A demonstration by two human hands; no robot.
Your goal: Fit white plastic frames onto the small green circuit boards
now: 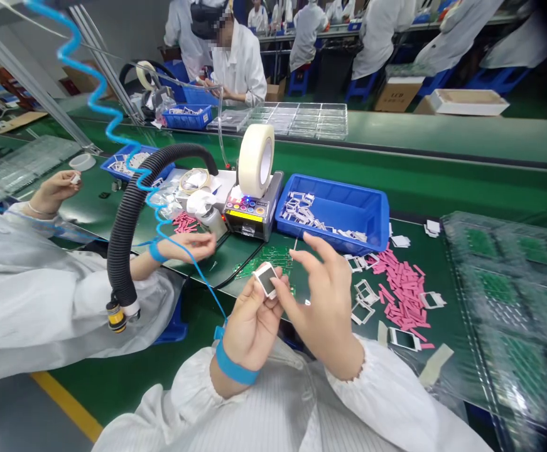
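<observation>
My left hand [254,314], with a blue wrist strap [236,365], is closed around a small display screen in a white frame [266,280], its dark face turned up. The thumb of my right hand [323,298] touches the screen's right edge. At the raised fingertips of that hand, a thin pale strip [295,243] shows, too small to name further. Behind my hands lies a green circuit board sheet [266,258]. Loose white frames [365,292], a heap of pink strips [402,289] and another framed screen [404,339] lie to the right.
A blue bin [362,207] of white frames stands behind my hands, beside a machine [249,216] carrying a tape roll [257,160]. Clear trays [503,289] lie at right. A black hose [120,251] and blue coiled cord [97,94] hang at left, near a co-worker's hand [191,246].
</observation>
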